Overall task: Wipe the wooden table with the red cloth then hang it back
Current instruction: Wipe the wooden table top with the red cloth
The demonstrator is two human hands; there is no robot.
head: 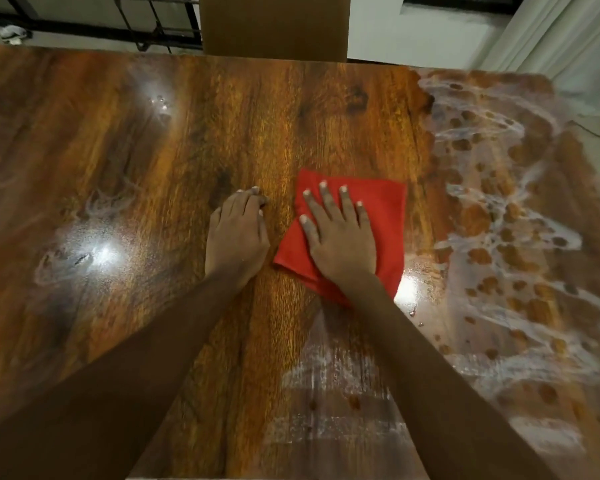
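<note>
A folded red cloth (385, 216) lies flat near the middle of the glossy wooden table (187, 133). My right hand (340, 233) presses down on the cloth with fingers spread and straight. My left hand (238, 233) rests on the bare wood just left of the cloth, its fingers bent at the tips and holding nothing. White soapy foam (506, 216) covers the right part of the table, and a thinner smeared patch of foam (333, 386) lies near the front edge, by my right forearm.
A brown chair back (274, 26) stands at the table's far edge. A black metal rack (153, 22) is behind on the left, and a pale curtain (568, 39) hangs at the back right. Faint wet streaks (108, 202) mark the left side.
</note>
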